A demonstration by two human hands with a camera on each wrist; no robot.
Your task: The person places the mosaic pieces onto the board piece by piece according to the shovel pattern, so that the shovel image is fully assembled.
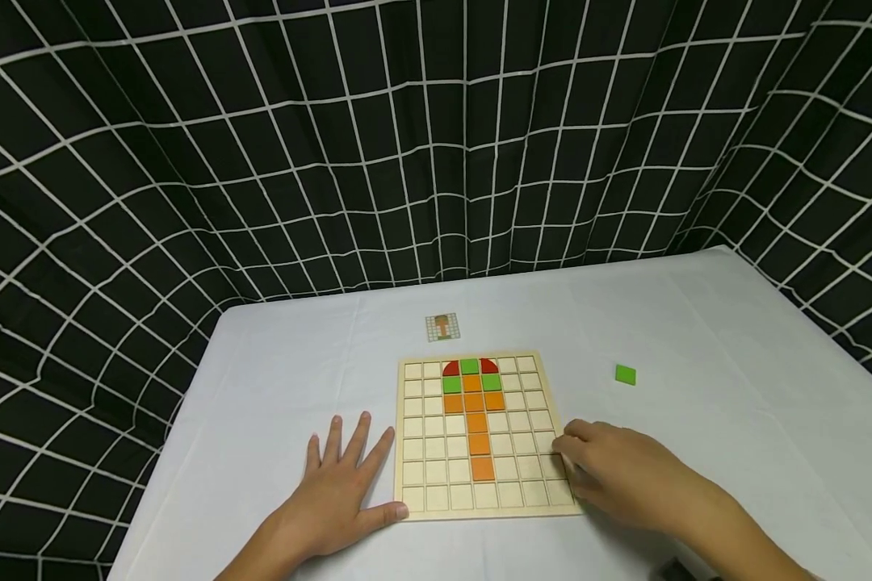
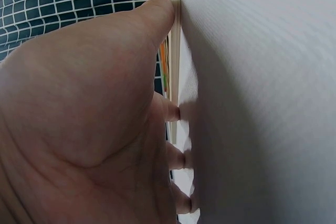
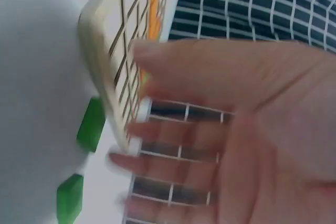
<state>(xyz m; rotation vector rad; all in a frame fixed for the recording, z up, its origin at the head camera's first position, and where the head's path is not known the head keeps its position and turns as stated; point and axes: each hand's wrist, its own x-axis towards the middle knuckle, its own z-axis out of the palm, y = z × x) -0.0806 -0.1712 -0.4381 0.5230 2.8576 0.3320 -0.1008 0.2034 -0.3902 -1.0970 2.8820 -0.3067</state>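
Observation:
A wooden grid board (image 1: 425, 472) lies on the table, holding orange squares (image 1: 478, 444), three green squares (image 1: 469, 366) and two red quarter-round pieces (image 1: 451, 369) in a mushroom-like shape. My left hand (image 1: 337, 496) lies spread on the cloth at the board's left, its thumb at the near left corner. At the right edge is my right hand (image 1: 618, 472), with thumb and fingertips by the board's side. The right wrist view shows a gap between thumb and blurred fingers, nothing held. Two loose green tiles (image 3: 92, 124) lie past the board there; the head view shows one green tile (image 1: 626, 374).
Beyond the board's far edge lies a small pattern card (image 1: 442, 327) with a similar printed figure. A white cloth covers the table (image 1: 298, 355). Black curtains with a white grid (image 1: 407, 161) surround the back and sides. A dark object (image 1: 674, 570) shows at the bottom edge.

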